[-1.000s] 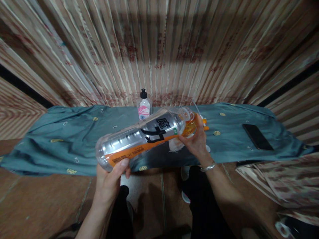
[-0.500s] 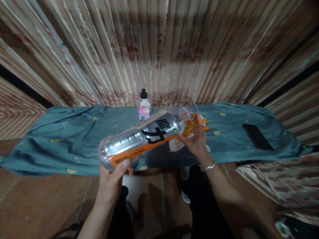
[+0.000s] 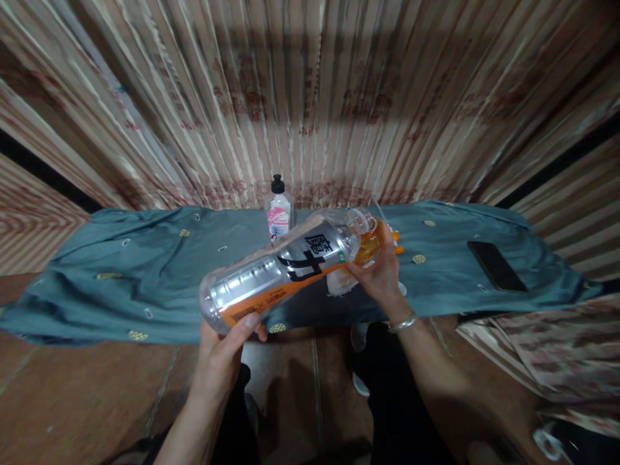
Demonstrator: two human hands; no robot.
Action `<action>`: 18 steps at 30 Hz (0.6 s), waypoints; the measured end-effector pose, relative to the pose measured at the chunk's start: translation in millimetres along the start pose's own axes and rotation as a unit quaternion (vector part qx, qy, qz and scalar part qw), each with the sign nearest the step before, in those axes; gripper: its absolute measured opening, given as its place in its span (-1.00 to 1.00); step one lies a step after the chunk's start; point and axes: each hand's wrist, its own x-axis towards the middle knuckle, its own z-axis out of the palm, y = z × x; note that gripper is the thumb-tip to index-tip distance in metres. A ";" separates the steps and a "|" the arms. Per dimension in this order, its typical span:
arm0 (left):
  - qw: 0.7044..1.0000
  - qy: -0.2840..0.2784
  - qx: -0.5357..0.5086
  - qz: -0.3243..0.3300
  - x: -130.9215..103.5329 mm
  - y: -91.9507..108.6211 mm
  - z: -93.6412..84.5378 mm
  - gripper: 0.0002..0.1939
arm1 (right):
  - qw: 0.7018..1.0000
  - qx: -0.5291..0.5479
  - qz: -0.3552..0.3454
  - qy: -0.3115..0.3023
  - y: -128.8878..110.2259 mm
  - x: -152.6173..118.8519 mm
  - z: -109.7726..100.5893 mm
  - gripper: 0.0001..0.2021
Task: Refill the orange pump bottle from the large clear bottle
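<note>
We see a large clear bottle with a silver and orange label at the centre of the frame, raised in front of a cloth-covered table; its long axis runs slantwise, base toward the lower left and neck toward the upper right. At the neck we note an amber vessel, partly hidden, with orange pieces just to its right and a crumpled white item below. The teal cloth, printed with yellow motifs, spans the middle of the frame. On it we find a pump-top bottle with a black cap, upright just above the large one, and a dark phone at the right. Pleated striped curtains fill the upper frame; brown floor tiles and dark-clad legs occupy the bottom. The left hand is curled beneath the base, its thumb laid along the label. The right hand, below which a bracelet circles the wrist, bends its fingers round the amber vessel; we cannot tell whether its thumb also presses the large bottle.
</note>
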 end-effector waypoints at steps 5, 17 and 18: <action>0.999 0.006 -0.031 -0.016 -2.3 -1.3 2.1 -0.40 | 1.000 -0.004 -0.005 0.004 0.7 1.3 0.4 0.21; 0.996 0.025 -0.078 -0.040 1.3 -30.8 -4.6 -0.35 | 1.000 0.005 -0.009 0.005 0.5 3.0 6.9 0.20; 0.996 0.019 -0.076 -0.043 2.1 -30.0 -5.3 -0.35 | 1.000 0.010 -0.009 0.005 0.5 3.7 7.4 0.19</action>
